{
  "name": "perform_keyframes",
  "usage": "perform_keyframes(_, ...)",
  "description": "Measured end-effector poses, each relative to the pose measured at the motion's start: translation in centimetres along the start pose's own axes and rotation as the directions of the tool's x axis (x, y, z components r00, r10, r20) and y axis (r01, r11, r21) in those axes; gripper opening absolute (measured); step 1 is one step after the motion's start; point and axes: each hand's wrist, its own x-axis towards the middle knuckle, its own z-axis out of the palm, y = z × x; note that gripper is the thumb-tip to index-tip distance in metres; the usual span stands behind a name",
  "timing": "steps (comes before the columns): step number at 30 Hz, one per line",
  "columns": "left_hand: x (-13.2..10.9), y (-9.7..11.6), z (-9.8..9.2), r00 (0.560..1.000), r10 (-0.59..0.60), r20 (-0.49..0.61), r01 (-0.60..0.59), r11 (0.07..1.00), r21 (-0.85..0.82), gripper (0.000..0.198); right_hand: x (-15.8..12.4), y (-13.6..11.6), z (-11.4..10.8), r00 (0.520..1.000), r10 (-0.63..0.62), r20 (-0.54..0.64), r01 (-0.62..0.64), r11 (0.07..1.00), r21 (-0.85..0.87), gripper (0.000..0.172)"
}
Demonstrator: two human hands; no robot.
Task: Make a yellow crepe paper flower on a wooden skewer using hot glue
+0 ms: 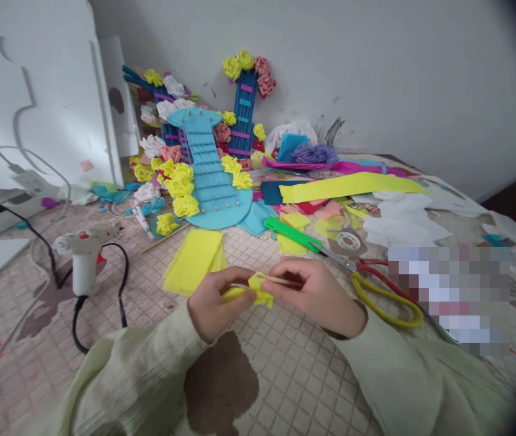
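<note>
My left hand [215, 303] and my right hand [317, 293] meet over the checked tablecloth [285, 375]. Between them is a small rolled piece of yellow paper [258, 290]. The left hand's fingers are closed on the paper's left side. With pinched fingers, the right hand holds a thin wooden stick [280, 280] that lies against the paper roll. Both wrists wear pale sleeves.
A stack of yellow paper sheets [194, 260] lies just beyond my hands. A white glue gun [85, 260] with a black cord stands at the left. Scissors with yellow-red handles [376, 287] lie at the right. A blue paper craft with yellow paper roses [208, 175] stands behind, among scattered coloured paper scraps.
</note>
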Motion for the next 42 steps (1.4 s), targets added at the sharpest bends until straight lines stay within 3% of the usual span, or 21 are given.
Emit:
perform_keyframes(4,0.0,-0.1,0.1,0.998,0.032,0.060,-0.030,0.999,-0.020,0.021,0.0,0.1,-0.1,0.999,-0.034,0.016,0.035,0.998,-0.046,0.014)
perform_keyframes(7,0.0,-0.4,0.0,1.000,-0.003,0.025,0.002,0.999,0.039,0.022,-0.1,-0.1,-0.6,0.992,-0.128,-0.020,0.125,0.986,-0.111,0.016)
perform_keyframes(11,0.1,-0.9,-0.3,0.999,-0.031,0.011,0.030,0.997,0.070,0.021,-0.1,-0.1,-1.1,0.933,-0.358,-0.023,0.346,0.915,-0.206,0.021)
perform_keyframes(14,0.2,-0.9,-0.2,0.998,-0.027,0.051,0.023,0.996,0.083,0.023,0.0,0.3,-1.0,0.895,-0.445,0.034,0.440,0.866,-0.238,0.021)
perform_keyframes(26,0.0,-0.8,0.0,0.991,-0.007,0.134,-0.022,0.977,0.213,0.024,0.1,1.4,-0.7,0.906,-0.410,0.103,0.422,0.860,-0.287,0.019)
perform_keyframes(37,0.1,-0.4,0.1,0.998,0.004,0.067,-0.016,0.984,0.178,0.024,-0.2,1.1,-0.3,0.893,-0.444,0.067,0.441,0.840,-0.317,0.018)
perform_keyframes(42,0.2,-0.8,0.1,0.996,0.055,0.063,-0.070,0.965,0.254,0.023,-0.2,1.4,-0.3,0.907,-0.418,0.053,0.413,0.859,-0.302,0.018)
